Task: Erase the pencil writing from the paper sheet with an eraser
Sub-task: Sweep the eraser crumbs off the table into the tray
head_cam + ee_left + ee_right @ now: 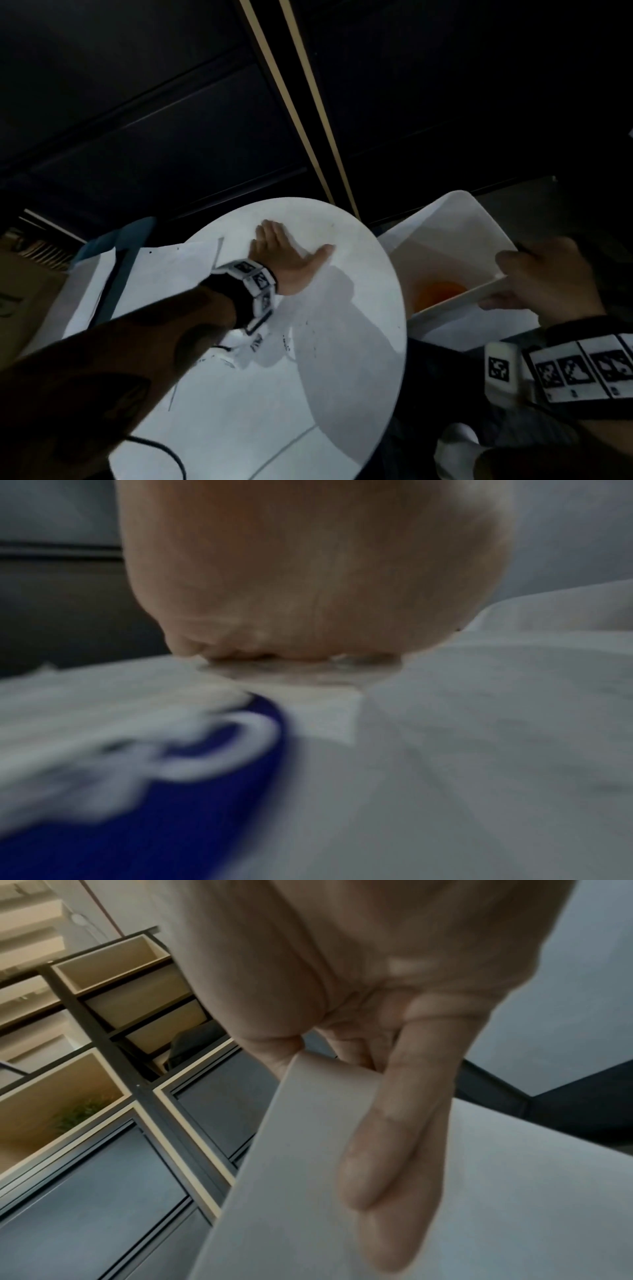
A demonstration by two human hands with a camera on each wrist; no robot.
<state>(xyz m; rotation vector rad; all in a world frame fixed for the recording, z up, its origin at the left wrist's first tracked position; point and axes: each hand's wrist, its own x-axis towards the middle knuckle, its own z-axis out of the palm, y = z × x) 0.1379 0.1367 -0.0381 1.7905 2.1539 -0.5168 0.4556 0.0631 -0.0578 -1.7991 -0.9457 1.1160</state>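
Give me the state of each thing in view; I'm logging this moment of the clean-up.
left hand: flat, fingers straight, on the round table
right hand: grips the white bin's rim
white bin: tilted, beside the table
paper sheets: flat on the table

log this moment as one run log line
left hand: flat on round white table | right hand: grips white plastic bin rim | eraser: unseen

no readable words or numbers anywhere. the white wristbands (582, 373) carry black-and-white square marker patterns, not letters. the blurred white object with a dark blue printed patch (143, 791) shows white shapes too smeared to read.
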